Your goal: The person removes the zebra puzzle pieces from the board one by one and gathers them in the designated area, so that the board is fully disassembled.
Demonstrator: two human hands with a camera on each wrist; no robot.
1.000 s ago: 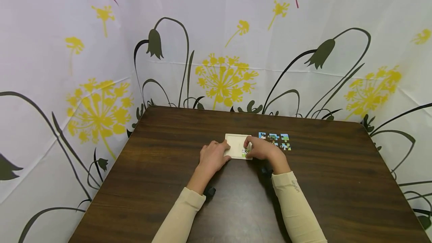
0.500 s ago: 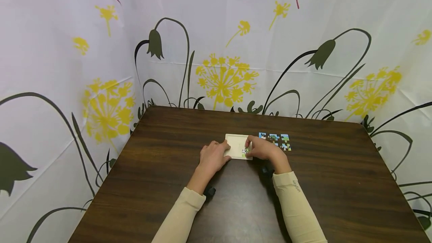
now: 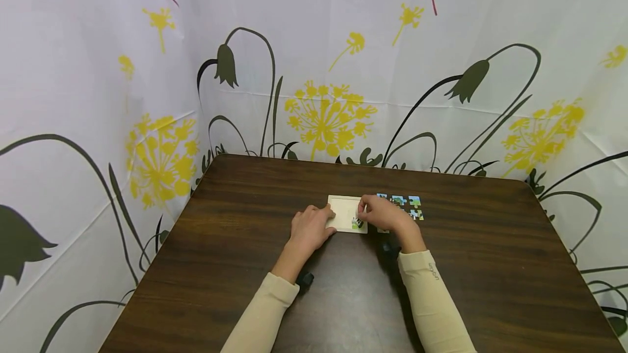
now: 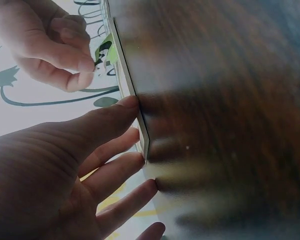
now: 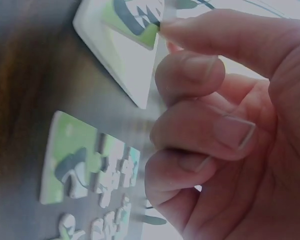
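Observation:
A pale shallow puzzle tray [image 3: 342, 207] lies on the dark wooden table. My left hand [image 3: 310, 227] rests at its left end, fingers fairly straight; in the left wrist view the thumb touches the near edge and two fingertips meet the corner. Over the tray's right end, my right hand [image 3: 385, 215] pinches a green, black and white puzzle piece [image 5: 135, 20] between thumb and index finger, the other fingers curled in. That piece sits tilted at the tray in the right wrist view. The rest of the tray floor that shows is bare.
Several loose puzzle pieces [image 3: 414, 201] lie in rows on the table [image 3: 235, 244] right of the tray, partly hidden by my right hand. A white cloth [image 3: 314, 42] with printed flowers hangs behind the table's far edge.
My right hand has shifted slightly up and away along the piece, so more of the piece shows. My left hand has stayed on the tray.

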